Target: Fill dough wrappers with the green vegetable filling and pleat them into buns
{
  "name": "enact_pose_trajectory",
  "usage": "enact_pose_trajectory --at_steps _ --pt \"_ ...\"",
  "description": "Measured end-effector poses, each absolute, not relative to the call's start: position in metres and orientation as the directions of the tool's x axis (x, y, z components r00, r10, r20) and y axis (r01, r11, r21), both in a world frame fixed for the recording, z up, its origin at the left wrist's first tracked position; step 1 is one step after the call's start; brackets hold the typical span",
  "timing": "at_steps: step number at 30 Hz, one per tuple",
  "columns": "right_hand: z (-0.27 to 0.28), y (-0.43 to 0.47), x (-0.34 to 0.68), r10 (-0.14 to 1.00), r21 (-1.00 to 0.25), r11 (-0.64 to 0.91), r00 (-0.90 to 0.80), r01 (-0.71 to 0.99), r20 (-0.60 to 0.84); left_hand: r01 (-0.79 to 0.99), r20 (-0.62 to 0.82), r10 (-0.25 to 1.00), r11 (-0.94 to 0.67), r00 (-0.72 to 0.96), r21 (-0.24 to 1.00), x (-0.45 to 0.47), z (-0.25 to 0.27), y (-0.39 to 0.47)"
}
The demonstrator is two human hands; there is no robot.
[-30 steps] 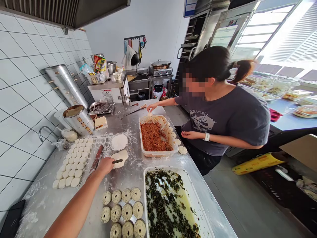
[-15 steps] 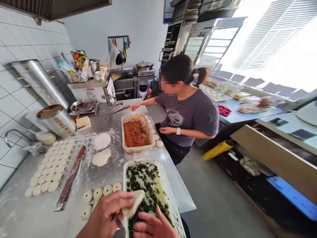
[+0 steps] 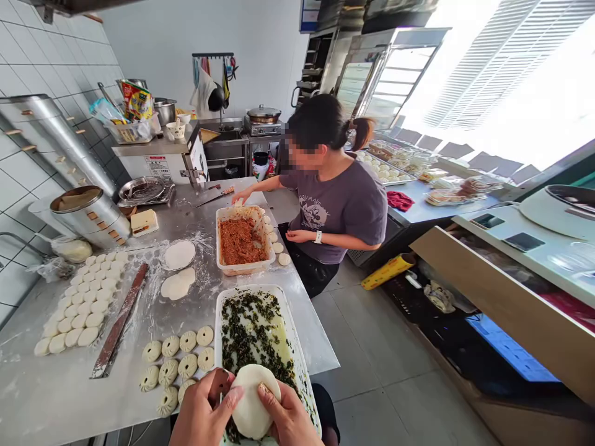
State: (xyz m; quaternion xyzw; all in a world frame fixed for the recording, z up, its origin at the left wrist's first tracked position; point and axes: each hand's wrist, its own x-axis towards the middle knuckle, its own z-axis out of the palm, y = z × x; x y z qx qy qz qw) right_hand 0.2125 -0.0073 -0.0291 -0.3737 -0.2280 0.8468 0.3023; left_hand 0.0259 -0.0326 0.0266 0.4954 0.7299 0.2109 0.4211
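A round, flat dough wrapper [image 3: 253, 406] is held up over the white tub [image 3: 304, 371] of chopped dark green filling [image 3: 253, 316]. My left hand [image 3: 204, 409] is closed on its left edge, with the thumb on its face. On the opposite edge my right hand [image 3: 292, 415] pinches it, thumb in front. Something thin and metallic shows by the left fingers, too little of it to name. Left of the tub stand several pleated buns [image 3: 168, 371], the closest ones beside my left hand.
Several dough pieces [image 3: 79, 303] lie in rows beyond a long brown wooden strip [image 3: 119, 319]. Two flat dough rounds [image 3: 179, 284] rest on the floured steel table [image 3: 56, 396]. A co-worker [image 3: 334, 192] reaches past a tub of reddish filling [image 3: 246, 266]; a knife [image 3: 211, 197] lies behind.
My right hand has come from open to gripping the wrapper. The wrapper has turned to show its broad face and now sits between both hands. The view has shifted slightly.
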Motion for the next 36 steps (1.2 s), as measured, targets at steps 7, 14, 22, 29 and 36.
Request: enact_pose_trajectory --at_steps 7,14,22,29,36 --pt "-0.019 -0.008 0.216 0.728 -0.533 -0.684 -0.513 -0.499 -0.454 0.556 -0.229 0.973 0.211 -0.037 0.804 0.048 0.037 -0.035" --pt "-0.007 -0.013 0.221 0.626 -0.325 -0.726 -0.386 -0.606 -0.678 0.600 -0.322 0.947 0.257 0.001 0.758 0.048 0.037 -0.036" --pt "-0.018 -0.029 0.231 0.706 -0.461 -0.708 -0.550 -0.535 -0.447 0.619 -0.370 0.928 0.308 -0.030 0.722 0.043 0.031 -0.035" --pt "-0.016 -0.039 0.251 0.678 -0.473 -0.727 -0.629 -0.498 -0.381 0.660 -0.371 0.926 0.237 0.067 0.713 0.053 0.039 -0.041" --pt "0.013 -0.042 0.307 0.699 -0.259 -0.695 -0.547 -0.670 -0.460 0.794 -0.330 0.944 0.202 -0.003 0.573 0.021 0.012 -0.019"
